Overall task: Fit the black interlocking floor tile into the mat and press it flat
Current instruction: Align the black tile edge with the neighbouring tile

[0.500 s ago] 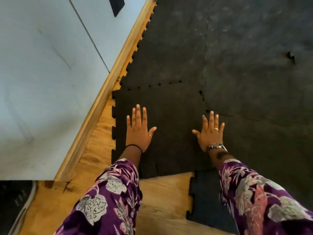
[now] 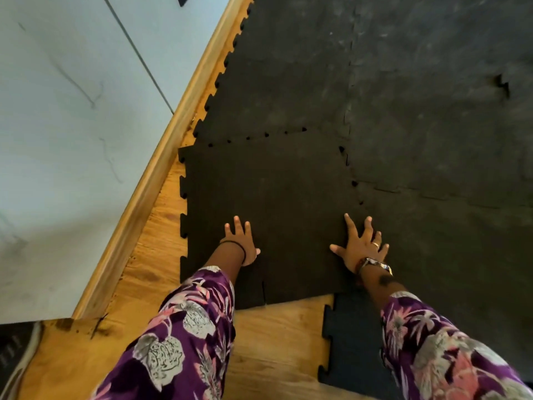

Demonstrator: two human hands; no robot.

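A black interlocking floor tile (image 2: 277,203) lies at the near left corner of the dark mat (image 2: 418,96), its toothed far and right edges meeting the neighbouring tiles with small gaps along the seams. My left hand (image 2: 240,242) rests flat on the tile's near left part, fingers spread. My right hand (image 2: 360,245) lies flat with splayed fingers on the tile's near right edge, by the seam with the mat. Neither hand holds anything.
Bare wooden floor (image 2: 277,347) shows in front of the tile and along its left side. A wooden skirting board (image 2: 161,168) and pale wall (image 2: 72,125) run along the left. Another dark tile (image 2: 352,350) lies near my right forearm.
Both hands have spread their fingers wider and slid nearer the tile's front edge; the right hand has turned toward the seam. The view has shifted slightly.
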